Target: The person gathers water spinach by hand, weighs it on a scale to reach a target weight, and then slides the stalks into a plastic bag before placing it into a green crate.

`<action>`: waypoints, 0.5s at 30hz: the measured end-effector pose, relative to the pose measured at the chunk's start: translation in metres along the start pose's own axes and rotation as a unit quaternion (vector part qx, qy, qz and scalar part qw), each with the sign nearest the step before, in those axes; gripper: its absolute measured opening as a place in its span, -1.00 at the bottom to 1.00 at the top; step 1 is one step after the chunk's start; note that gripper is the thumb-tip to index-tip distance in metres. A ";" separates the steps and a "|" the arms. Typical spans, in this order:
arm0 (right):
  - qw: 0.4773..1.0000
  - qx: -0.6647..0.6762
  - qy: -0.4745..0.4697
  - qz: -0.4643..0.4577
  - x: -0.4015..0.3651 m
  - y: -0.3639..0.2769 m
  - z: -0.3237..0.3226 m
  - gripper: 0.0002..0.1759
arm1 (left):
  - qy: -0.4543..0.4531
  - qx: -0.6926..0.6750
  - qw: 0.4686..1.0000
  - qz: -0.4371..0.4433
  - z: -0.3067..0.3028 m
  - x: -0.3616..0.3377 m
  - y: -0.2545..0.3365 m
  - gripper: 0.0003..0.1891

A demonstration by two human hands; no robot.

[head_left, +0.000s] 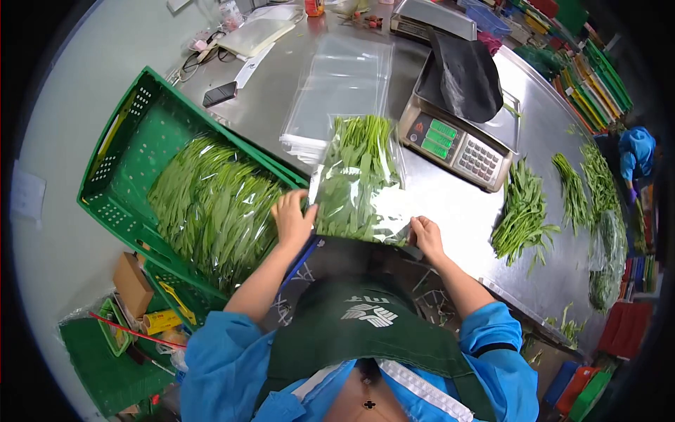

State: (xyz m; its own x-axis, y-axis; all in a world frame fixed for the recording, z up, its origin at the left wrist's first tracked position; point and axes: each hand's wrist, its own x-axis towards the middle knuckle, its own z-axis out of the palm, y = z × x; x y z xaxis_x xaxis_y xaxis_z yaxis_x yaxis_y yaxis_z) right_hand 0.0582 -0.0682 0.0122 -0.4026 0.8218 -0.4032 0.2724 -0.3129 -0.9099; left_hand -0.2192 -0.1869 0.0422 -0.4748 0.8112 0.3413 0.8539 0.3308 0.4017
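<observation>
A clear plastic bag of leafy greens (351, 186) lies at the front edge of the metal table, stems toward the far side. My left hand (292, 216) is at the bag's left edge, fingers bent and apart, close to the crate. At the bag's lower right corner, my right hand (425, 235) pinches the plastic. To the left, a green crate (126, 158) holds several bagged greens (218, 204). Flat empty bags (337, 84) are stacked just beyond the filled bag.
A digital scale (457, 144) with a black scoop (467, 77) stands right of the bags. Loose bunches of greens (524, 211) lie farther right. A phone (220, 94) rests behind the crate. Another person (636, 155) is at the far right.
</observation>
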 end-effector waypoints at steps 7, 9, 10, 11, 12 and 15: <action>0.979 -0.187 0.051 -0.058 0.022 -0.029 -0.029 -0.75 | -0.143 0.037 0.960 0.237 0.047 0.019 0.062 -0.56; 0.903 -0.279 0.166 -0.281 0.027 -0.042 -0.011 -0.59 | -0.141 0.038 0.963 0.228 0.046 0.023 0.075 -0.57; 0.898 -0.254 0.126 -0.336 0.030 -0.048 0.009 -0.47 | -0.145 0.040 0.965 0.216 0.054 0.023 0.085 -0.57; 0.870 -0.327 0.078 -0.362 0.037 -0.053 0.027 -0.42 | -0.132 0.028 0.964 0.228 0.065 0.031 0.093 -0.57; 0.833 -0.395 0.033 -0.386 0.045 -0.054 0.038 -0.37 | -0.119 0.017 0.963 0.243 0.070 0.043 0.096 -0.57; 0.888 -0.369 0.046 -0.269 0.077 -0.009 0.016 -0.32 | -0.053 0.093 0.991 0.079 0.093 0.079 0.038 -0.57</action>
State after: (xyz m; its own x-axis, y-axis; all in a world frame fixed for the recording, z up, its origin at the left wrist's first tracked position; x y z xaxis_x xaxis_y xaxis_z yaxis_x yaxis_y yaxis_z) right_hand 0.0106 -0.0094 -0.0119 -0.5846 0.8036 0.1118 0.5744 0.5073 -0.6424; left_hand -0.2048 -0.0655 0.0052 -0.3155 0.9027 0.2926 0.9450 0.2706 0.1839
